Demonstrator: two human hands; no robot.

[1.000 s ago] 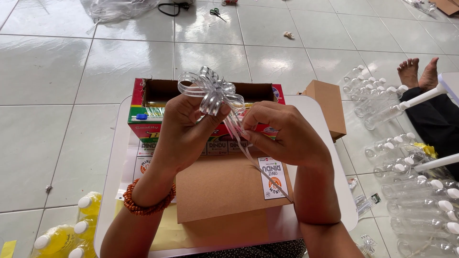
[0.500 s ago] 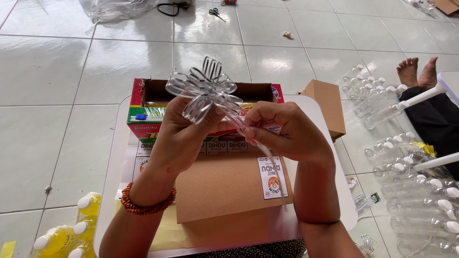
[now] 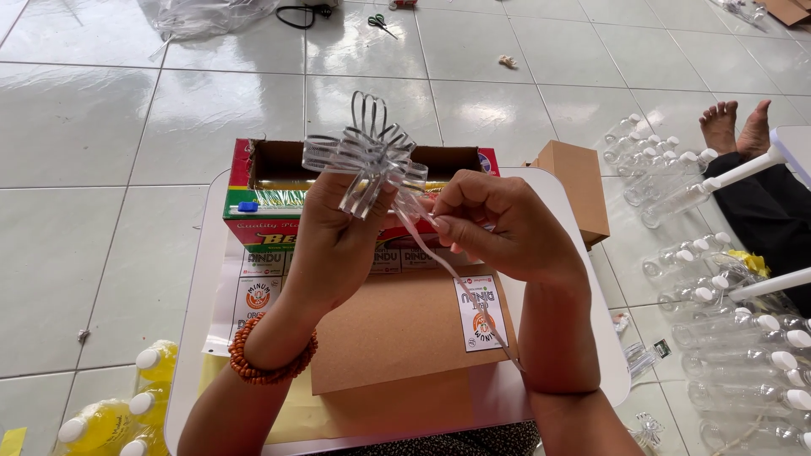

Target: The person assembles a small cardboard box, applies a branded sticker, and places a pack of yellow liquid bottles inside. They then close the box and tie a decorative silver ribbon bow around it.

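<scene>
A silver ribbon bow [image 3: 368, 156] with many loops is held up over a small white table [image 3: 203, 279]. My left hand [image 3: 334, 241] grips the bow from below, an orange bead bracelet on its wrist. My right hand [image 3: 498, 224] pinches the bow's thin ribbon tail [image 3: 460, 283], which trails down over a flat brown cardboard sheet [image 3: 397, 329] bearing a small white label [image 3: 480, 312].
An open red and green box [image 3: 270, 198] stands at the table's far side, a small brown carton [image 3: 579, 186] to its right. Several empty clear bottles [image 3: 718, 295] lie on the tiled floor at right, near another person's bare feet [image 3: 735, 127]. Yellow-filled bottles [image 3: 127, 405] stand at lower left.
Both hands have lifted the bow higher. Its loops have fanned out wider and stand more upright as the right hand keeps hold of the tail.
</scene>
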